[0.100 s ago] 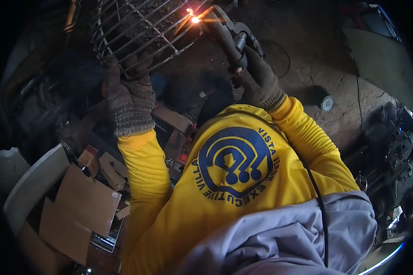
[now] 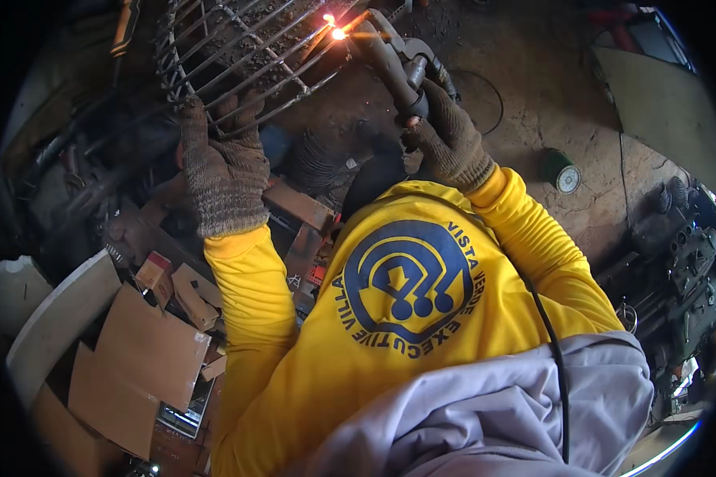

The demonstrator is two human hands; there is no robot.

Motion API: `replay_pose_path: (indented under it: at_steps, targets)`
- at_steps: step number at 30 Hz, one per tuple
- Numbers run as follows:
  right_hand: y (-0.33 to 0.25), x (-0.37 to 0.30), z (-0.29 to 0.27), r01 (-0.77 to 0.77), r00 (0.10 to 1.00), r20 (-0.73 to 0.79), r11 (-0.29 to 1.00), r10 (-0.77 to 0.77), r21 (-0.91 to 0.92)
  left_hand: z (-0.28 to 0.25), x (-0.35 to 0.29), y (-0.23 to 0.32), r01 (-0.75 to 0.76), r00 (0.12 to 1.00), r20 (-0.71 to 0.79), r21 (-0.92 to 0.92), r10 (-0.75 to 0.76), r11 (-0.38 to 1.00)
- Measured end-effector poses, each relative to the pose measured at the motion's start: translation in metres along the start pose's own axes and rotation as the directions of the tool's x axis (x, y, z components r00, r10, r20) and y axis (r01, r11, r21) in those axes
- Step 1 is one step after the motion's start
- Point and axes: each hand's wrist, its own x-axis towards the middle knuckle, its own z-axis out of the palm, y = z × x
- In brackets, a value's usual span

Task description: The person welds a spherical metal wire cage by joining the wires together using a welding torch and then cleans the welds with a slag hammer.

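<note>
In a brown knit glove, my left hand (image 2: 228, 171) is closed around the near edge of a metal grille (image 2: 250, 60) made of parallel rods with a curved left rim. My right hand (image 2: 451, 141), gloved alike, grips a dark welding electrode holder (image 2: 390, 67) by its handle. A thin rod stretches from the holder's jaws toward the grille's right end. Where it meets the rods, two bright spots (image 2: 338, 34) glow orange-white. Glove and holder hide part of my right fingers.
Brown cardboard pieces (image 2: 139, 358) and small boxes (image 2: 155, 274) lie at the lower left. A green can (image 2: 561, 171) is on the floor at right. Dark metal machine parts (image 2: 696, 274) are piled farther right. A curved pale panel (image 2: 64, 322) stands at left.
The surroundings look brighter now. Both hands, the grille and the electrode holder have kept their places.
</note>
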Motion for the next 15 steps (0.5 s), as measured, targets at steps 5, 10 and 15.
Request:
replay_pose_path:
  at_steps: [5,10,15]
  targets:
    - [0.015,-0.001,-0.003,0.033,0.999,-0.01,0.999,-0.033,-0.04,0.008,-0.007,-0.01,-0.092,0.995,-0.04,0.042,0.093,0.995]
    - [0.015,-0.002,-0.003,0.061,0.998,-0.019,0.997,-0.062,-0.057,0.008,-0.005,-0.009,-0.068,0.995,-0.073,0.022,0.069,0.997]
    - [0.015,-0.001,-0.003,0.063,0.998,-0.007,0.997,-0.063,-0.044,0.007,-0.005,-0.009,-0.06,0.995,-0.079,0.012,0.061,0.998]
